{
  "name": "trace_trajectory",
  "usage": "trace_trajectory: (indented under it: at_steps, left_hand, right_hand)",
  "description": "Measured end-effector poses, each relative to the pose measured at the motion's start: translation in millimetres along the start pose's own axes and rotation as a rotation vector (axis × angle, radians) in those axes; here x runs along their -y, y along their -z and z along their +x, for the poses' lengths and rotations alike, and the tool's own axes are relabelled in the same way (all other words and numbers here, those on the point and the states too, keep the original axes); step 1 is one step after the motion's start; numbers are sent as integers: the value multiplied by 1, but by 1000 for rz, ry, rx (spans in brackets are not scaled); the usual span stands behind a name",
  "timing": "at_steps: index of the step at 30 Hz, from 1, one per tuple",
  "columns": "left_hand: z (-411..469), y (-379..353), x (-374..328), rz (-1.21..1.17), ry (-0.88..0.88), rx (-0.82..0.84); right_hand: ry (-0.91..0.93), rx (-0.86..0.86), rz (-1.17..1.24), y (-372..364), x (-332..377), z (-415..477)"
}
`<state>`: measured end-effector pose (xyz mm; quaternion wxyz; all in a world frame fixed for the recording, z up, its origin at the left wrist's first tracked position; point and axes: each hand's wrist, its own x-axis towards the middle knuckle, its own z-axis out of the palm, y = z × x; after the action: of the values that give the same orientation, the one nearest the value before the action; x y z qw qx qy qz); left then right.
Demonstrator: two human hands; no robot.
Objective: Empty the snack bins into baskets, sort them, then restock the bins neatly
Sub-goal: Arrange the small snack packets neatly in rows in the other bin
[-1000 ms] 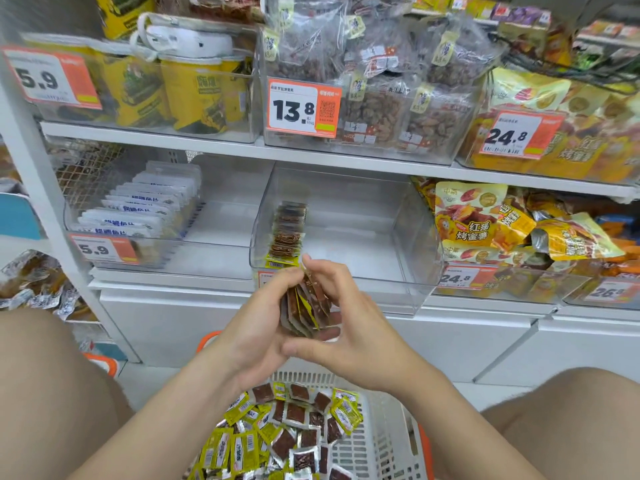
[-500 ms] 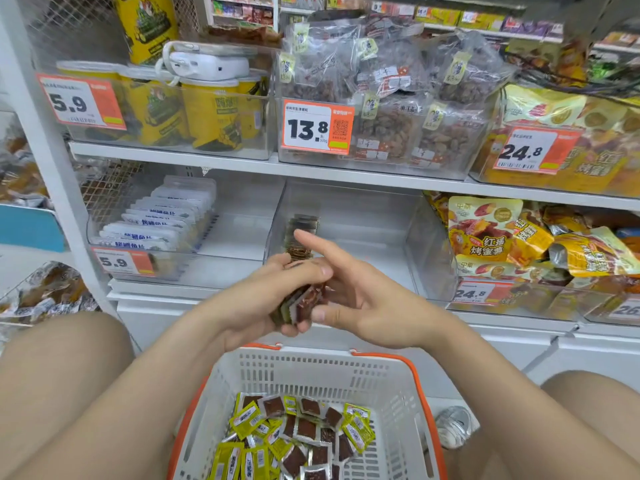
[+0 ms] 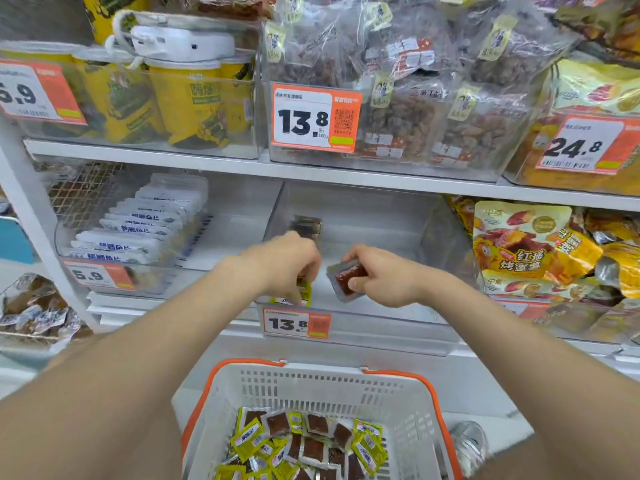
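Both hands reach into the clear middle bin (image 3: 446,237) on the lower shelf. My left hand (image 3: 284,261) grips a small stack of yellow-and-brown snack packets (image 3: 301,292) at the bin's front left, just above the 13.8 price tag (image 3: 296,323). A row of the same packets (image 3: 306,226) stands behind it along the bin's left side. My right hand (image 3: 381,275) pinches a few brown packets (image 3: 346,280) beside the left hand. Below, a white basket with orange handles (image 3: 311,386) holds several loose packets (image 3: 304,445).
A clear bin of white-and-blue packets (image 3: 138,226) sits to the left, and yellow sweet-potato bags (image 3: 540,251) fill the bin to the right. The upper shelf (image 3: 311,173) carries yellow cups, bagged nuts and price tags. A silvery packet (image 3: 467,441) lies on the floor by the basket.
The hands were pressed together around one stack of packets above the basket. They have since moved forward into the bin and split apart, each holding part of the stack.
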<state>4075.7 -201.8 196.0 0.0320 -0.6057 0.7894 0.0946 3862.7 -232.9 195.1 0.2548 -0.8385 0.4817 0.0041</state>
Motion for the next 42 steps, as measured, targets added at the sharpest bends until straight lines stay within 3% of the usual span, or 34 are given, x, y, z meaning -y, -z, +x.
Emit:
trace_trajectory:
  at_steps: [4,7,11,17,21,27,30,34,36,39,42]
  left_hand:
    - [27,-7,-9,286,20,179]
    - [39,-17,-16,482,44,171]
    - [46,-19,-15,509,56,151]
    - [48,-10,-8,567,69,-8]
    - [51,-2,-13,697,86,-143]
    - [51,-5,-11,573,112,-135]
    - [47,0,-9,532,101,-177]
    - [24,6,6,468,125,-409]
    - [10,2,14,262,195,-510]
    - [-5,0,19,-168,259,-350]
    - [-14,-1,23,-203,271,-226]
  right_hand:
    - [-62,12,42,-9,-10,21]
    - [-110,33,146,-15,-13,33]
    - [-127,142,198,-18,-17,39]
    - [-92,262,262,-19,-12,40]
    - [-59,137,298,-36,8,46]
    - [-246,-73,344,-49,25,63]
    - [-322,-23,338,-53,28,70]
    - [-303,32,445,-59,36,73]
    - [-295,31,486,-62,41,77]
    - [-314,31,638,-67,46,83]
    - [-338,30,759,-60,47,79]
